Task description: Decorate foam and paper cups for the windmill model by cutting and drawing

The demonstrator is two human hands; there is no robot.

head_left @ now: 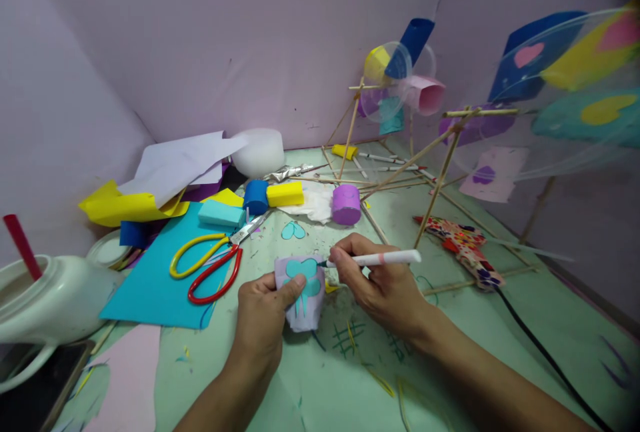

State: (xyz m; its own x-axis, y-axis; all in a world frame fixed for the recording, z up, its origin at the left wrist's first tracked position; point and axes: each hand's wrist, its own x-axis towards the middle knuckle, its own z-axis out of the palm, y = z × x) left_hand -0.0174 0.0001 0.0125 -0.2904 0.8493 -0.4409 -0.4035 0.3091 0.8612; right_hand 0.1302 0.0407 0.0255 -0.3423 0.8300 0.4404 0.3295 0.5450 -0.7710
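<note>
A small pale purple paper piece (311, 319) with a turquoise bow-like cutout (311, 273) on it is in my left hand (265, 315), the thumb pressing on the cutout. My right hand (383, 285) grips a white marker (387, 257) with a pink band. Its dark tip meets the upper right edge of the cutout. Just beyond the paper piece, a turquoise heart-like cutout (293, 230) lies on the green table cover (280, 385). Scissors (235, 245) with one yellow and one red handle rest left of my left hand, partly on a blue sheet (145, 285).
Purple (346, 205), yellow (286, 194) and blue (256, 197) rolls sit behind. Stick frames (440, 179) with paper-decorated wheels stand right, beside a patterned cloth-wrapped tool (465, 245) with a black cord. A white teapot (55, 299) and a phone (45, 385) are left.
</note>
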